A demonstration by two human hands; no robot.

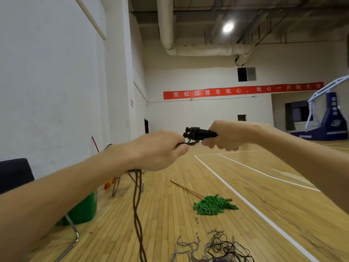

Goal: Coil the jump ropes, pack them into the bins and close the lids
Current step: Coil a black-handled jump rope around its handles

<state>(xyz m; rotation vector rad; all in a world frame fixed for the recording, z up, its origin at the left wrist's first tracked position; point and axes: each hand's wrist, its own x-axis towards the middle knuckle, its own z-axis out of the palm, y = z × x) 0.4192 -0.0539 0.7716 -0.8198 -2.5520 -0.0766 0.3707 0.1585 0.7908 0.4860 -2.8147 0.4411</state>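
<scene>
Two black handles sat together in the air between the hands, well above the wooden floor, with open court ahead and to the right. Their long axis ran near level, free ends pointing left, and turns of the jump rope wrapped them near those ends. The rope hung from there as a twisted pair of strands past the frame's lower edge. I had the right hand curled in a fist round the handles' other end. The left hand was knuckles up, thumb and fingers pinching the rope just beside the wraps. Below lay a tangled pile of ropes, a green mop and, at the left, a green bin.
</scene>
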